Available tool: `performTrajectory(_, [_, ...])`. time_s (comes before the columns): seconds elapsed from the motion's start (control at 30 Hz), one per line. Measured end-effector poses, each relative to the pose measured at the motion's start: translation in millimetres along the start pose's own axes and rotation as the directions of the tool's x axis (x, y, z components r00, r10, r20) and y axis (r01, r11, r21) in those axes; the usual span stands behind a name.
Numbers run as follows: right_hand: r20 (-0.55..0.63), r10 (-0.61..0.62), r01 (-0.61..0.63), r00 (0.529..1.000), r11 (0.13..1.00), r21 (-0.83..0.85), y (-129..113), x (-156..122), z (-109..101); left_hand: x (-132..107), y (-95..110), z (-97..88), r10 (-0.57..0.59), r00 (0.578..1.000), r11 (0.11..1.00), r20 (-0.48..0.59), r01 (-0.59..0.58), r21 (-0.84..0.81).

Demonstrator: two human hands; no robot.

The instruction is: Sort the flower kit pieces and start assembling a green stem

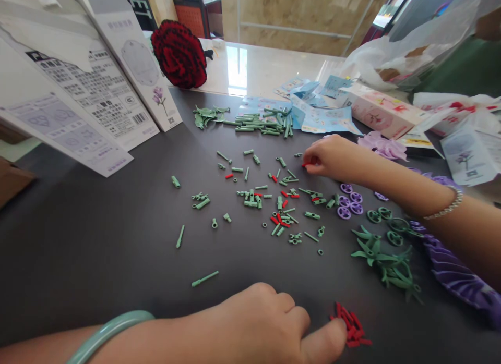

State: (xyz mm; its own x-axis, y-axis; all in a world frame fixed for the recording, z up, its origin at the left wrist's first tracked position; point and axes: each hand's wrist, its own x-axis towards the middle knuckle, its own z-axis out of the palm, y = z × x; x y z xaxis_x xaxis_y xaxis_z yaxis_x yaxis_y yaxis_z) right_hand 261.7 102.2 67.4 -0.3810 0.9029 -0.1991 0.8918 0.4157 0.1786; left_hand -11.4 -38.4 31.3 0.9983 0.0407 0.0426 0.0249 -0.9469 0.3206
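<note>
The right hand [329, 158] has its fingers [313, 166] pinched on a small red piece [304, 164], above green stems [248, 199] spread loose on the worktop [78, 259], apparently so each is easy to pick out. The left hand [258, 327] lies curled, one finger touching a red pile [350, 327]; whether it grips, I cannot tell. Behind, an opened box [381, 111] sits beside leaflets [324, 119].

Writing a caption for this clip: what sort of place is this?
Probably a craft work area in a shop or office: a dark table strewn with green plastic building pieces, a printed kit box, and a polished marble-look wall behind.
</note>
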Motion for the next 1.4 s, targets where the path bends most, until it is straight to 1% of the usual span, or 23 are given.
performTrajectory(0.13, [0.008, 0.020, -0.020, 1.000, 1.000, 0.022, 0.8, -0.4, -2.2, -0.3, -0.1, 0.7, 0.006, 1.000, 1.000, -0.027, -0.006, 0.008])
performTrajectory(0.27, [0.019, 0.007, -0.007, 1.000, 1.000, -0.016, 1.3, -1.9, -2.0, 1.3, 0.0, 0.7, 0.006, 0.999, 1.000, -0.035, -0.005, 0.015])
performTrajectory(0.4, [0.025, 0.024, -0.023, 0.999, 0.999, -0.038, 0.0, -2.7, -2.9, 1.9, 0.0, 1.0, 0.008, 0.999, 1.000, -0.039, -0.007, 0.015])
performTrajectory(0.77, [0.045, 0.069, -0.069, 0.997, 0.998, 0.002, -5.3, -1.9, -8.5, 2.3, 0.0, -2.6, 0.005, 1.000, 1.000, -0.026, -0.004, 0.016])
performTrajectory(0.87, [0.026, 0.079, -0.080, 0.997, 0.997, 0.017, -3.5, -2.9, -9.7, 2.1, 0.0, -2.7, 0.007, 1.000, 1.000, -0.023, -0.006, 0.019])
performTrajectory(1.13, [-0.048, 0.010, -0.006, 0.999, 0.997, 0.083, 3.2, -2.7, -7.3, 2.3, 1.7, -3.0, 0.008, 1.000, 1.000, -0.011, -0.008, 0.003])
performTrajectory(1.23, [-0.032, 0.013, -0.010, 0.999, 0.997, 0.081, 2.2, -0.7, -4.2, 3.6, 1.7, -4.4, 0.000, 1.000, 1.000, 0.011, 0.000, 0.005])
performTrajectory(1.4, [-0.007, -0.018, 0.018, 1.000, 0.999, 0.042, 2.0, 2.2, 1.4, 3.5, 1.0, -7.3, -0.004, 0.999, 1.000, 0.051, 0.005, -0.012])
